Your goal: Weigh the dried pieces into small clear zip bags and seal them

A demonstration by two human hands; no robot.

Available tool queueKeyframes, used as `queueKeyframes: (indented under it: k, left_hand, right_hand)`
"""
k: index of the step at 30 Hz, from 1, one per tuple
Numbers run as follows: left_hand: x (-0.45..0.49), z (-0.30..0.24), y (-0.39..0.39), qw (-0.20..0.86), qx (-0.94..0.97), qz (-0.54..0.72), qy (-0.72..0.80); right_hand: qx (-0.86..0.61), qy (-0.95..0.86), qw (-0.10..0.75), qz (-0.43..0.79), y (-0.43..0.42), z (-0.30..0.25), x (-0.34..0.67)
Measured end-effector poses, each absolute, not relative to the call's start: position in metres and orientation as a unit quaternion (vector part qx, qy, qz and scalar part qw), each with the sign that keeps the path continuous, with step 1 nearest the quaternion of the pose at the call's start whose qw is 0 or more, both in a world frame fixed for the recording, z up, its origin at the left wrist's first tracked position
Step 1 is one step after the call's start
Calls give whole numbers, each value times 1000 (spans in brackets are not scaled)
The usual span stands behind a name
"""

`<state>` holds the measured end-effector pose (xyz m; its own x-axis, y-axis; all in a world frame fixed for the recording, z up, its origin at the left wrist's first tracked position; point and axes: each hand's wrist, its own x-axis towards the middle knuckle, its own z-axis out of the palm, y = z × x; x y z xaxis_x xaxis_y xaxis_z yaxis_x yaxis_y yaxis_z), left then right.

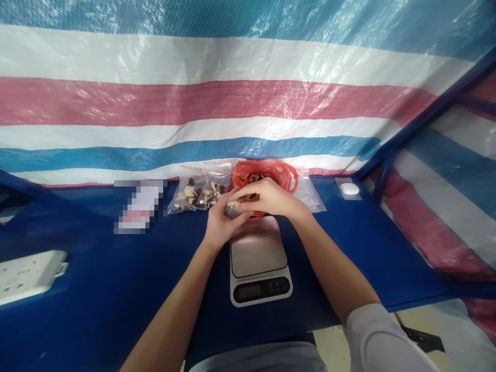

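Note:
My left hand (pixel 219 221) and my right hand (pixel 267 198) meet above the far end of a white kitchen scale (pixel 259 262). Together they pinch a small clear bag (pixel 233 207) with pale and dark pieces in it, and both hands are closed on it. Just behind my right hand sits a red plastic bag (pixel 284 173) holding dark pieces. To the left of it lie filled clear bags (pixel 197 194) of the same pale and dark pieces.
A blue table (pixel 96 305) carries a white power strip (pixel 27 274) at the left edge, a blurred card (pixel 138 205), flat empty clear bags (pixel 312 194) and a small white object in a bag (pixel 349 189). A striped tarp (pixel 232 93) walls the back and right.

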<state>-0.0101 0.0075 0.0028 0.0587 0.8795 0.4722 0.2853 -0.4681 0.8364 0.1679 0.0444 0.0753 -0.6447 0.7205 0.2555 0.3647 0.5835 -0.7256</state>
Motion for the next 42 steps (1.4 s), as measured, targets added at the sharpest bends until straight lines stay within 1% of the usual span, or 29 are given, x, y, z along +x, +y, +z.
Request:
queueKeyframes:
  k: [4,11,18,22,25,28,34,38,42]
  left_hand:
    - [-11,4,6,275,672,528,441]
    - [-13,1,6,262,669,523,458]
    - [-15,3,5,265,655,540,458]
    - [-17,7,4,284,637,543,467]
    - [-18,9,4,290,623,555,469]
    - [-19,12,4,281,616,560,478]
    - [-20,17,2,270,608,562,492]
    - [-21,16,3,264,595,574,496]
    - [-22,16,3,265,594,570,501]
  right_hand:
    - [-295,-852,280,331,43,77,168]
    - [-314,-870,254,284,39,85,168]
    - [-279,-850,313,319,40,85,175]
    - [-302,-827,340,330,46,83,188]
    - [-343,-824,337,300,54,79,202]
    - [-410,-829,302,230,63,75,215]
    - [-505,-836,182,116,74,62,222]
    - [-533,-834,107,94,76,52,213]
    - [-543,-834,56,83,75,50,204]
